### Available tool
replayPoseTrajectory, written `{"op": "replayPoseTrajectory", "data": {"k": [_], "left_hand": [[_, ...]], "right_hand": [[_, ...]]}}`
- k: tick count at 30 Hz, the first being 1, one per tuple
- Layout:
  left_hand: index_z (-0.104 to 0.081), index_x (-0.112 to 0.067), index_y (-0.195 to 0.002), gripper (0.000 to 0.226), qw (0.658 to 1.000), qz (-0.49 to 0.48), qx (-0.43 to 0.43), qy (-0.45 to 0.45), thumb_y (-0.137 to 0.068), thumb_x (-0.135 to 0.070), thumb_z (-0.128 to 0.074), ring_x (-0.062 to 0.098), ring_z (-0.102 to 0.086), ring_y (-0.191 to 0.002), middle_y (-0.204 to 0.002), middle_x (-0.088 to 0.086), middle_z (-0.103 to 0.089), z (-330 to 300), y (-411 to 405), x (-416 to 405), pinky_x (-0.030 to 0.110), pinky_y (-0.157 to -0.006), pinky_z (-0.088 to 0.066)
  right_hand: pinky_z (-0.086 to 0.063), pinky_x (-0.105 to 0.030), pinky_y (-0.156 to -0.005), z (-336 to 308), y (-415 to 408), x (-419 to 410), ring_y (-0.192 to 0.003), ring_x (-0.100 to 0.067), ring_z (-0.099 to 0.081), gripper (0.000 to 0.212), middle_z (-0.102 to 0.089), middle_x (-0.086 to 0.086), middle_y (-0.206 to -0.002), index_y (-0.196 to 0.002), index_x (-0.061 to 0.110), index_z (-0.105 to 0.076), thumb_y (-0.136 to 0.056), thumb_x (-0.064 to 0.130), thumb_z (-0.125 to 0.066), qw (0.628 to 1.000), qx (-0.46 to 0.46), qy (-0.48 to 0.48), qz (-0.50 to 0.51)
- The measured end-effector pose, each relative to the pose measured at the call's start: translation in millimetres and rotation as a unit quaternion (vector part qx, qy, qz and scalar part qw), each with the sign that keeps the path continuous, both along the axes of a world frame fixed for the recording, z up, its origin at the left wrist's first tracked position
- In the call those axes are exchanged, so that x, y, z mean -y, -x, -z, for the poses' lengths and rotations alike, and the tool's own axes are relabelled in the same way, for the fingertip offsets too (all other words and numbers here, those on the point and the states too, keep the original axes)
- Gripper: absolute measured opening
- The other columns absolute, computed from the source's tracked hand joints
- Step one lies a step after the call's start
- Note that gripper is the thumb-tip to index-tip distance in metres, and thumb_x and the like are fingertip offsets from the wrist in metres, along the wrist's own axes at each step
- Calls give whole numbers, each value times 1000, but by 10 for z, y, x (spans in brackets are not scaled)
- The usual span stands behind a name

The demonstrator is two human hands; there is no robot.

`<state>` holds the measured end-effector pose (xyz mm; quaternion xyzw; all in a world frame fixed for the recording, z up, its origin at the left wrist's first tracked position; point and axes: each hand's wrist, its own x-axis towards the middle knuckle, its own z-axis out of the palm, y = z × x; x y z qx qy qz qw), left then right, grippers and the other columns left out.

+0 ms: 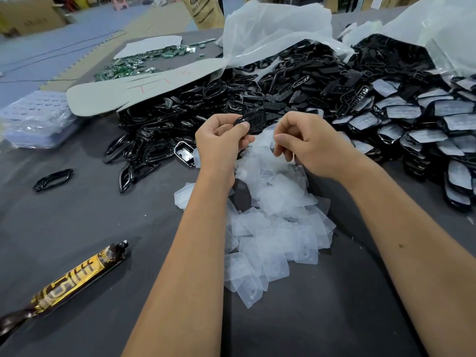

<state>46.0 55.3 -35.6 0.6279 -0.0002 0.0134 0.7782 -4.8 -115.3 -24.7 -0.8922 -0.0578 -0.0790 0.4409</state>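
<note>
The left hand (221, 145) pinches a black key-fob shell (252, 121) between thumb and curled fingers, raised above the heap of translucent pads (273, 217) on the grey table (90, 222). The shell's long axis runs roughly left to right, its right end tipped slightly up and away. The right hand (306, 145) is curled just beside it, thumb against fingertips; whether it grips a pad cannot be made out.
</note>
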Motion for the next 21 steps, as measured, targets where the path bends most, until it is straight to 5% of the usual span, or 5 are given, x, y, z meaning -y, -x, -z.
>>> {"op": "replayPoseTrajectory", "data": {"k": [5, 9, 12, 15, 21], "left_hand": [[-65, -7, -92, 16, 999, -8, 28, 42, -89, 9, -69, 14, -64, -53, -58, -3, -57, -83, 34, 104, 22, -59, -53], [-64, -5, -91, 17, 997, -39, 4, 61, -87, 11, -69, 16, -64, -51, -58, -1, -59, -83, 148, 356, 29, -60, -58], [-67, -9, -89, 12, 990, -120, 17, -66, -85, 1, -72, 19, -67, -63, -74, 6, -67, 30, 227, 513, 39, -74, -61], [-68, -11, -88, 10, 974, -169, 53, -140, -83, -3, -72, -1, -57, -58, -74, -4, -63, 91, 241, 532, 23, -68, -52], [-65, -7, -84, 10, 960, -143, 64, -232, -80, 2, -66, 16, -57, -68, -66, -6, -56, 96, 227, 515, 26, -68, -44]], "right_hand": [[-41, -14, -65, 33, -13, 8, -79, -5, -60, 19, -68, 7, -90, -91, 23, -70, -84, 31, -86, 984, -45, 172, 14], [-46, -22, -70, 58, 1, -9, -77, -11, -63, 18, -69, 5, -84, -83, 25, -69, -82, 23, -87, 989, -9, 145, 27], [-44, -13, -64, 86, 2, -9, -66, -1, -59, 22, -65, 11, -73, -81, 25, -66, -83, 9, -80, 993, 34, 109, 39], [-51, -20, -60, 119, 0, 20, -55, -6, -66, 16, -71, 8, -69, -86, 18, -67, -89, 3, -73, 998, 28, 55, 31], [-55, -27, -50, 183, 16, 101, -54, -18, -70, 14, -73, -3, -66, -85, 10, -67, -99, 14, -71, 999, 30, -38, 21]]}}
